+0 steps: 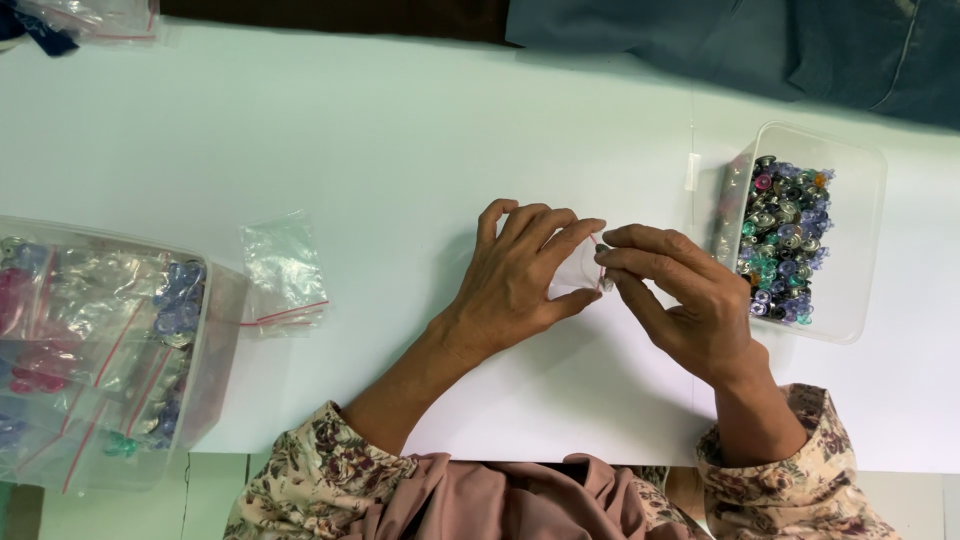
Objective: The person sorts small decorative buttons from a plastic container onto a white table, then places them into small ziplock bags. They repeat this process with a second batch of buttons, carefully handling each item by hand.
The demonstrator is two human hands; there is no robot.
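My left hand [520, 275] and my right hand [680, 300] meet over the middle of the white table [420, 150]. Between them is a small clear zip bag [578, 272] with a red strip. My left fingers pinch the bag's mouth. My right thumb and forefinger press a small silvery piece [604, 283] at the bag's opening. How much sits inside the bag is hidden by my fingers.
A clear plastic tub [850, 240] at the right holds several small coloured and silvery pieces. A larger clear tub [100, 350] at the left holds filled zip bags. An empty zip bag [285, 270] lies beside it. Dark blue cloth [740, 40] lies at the far edge.
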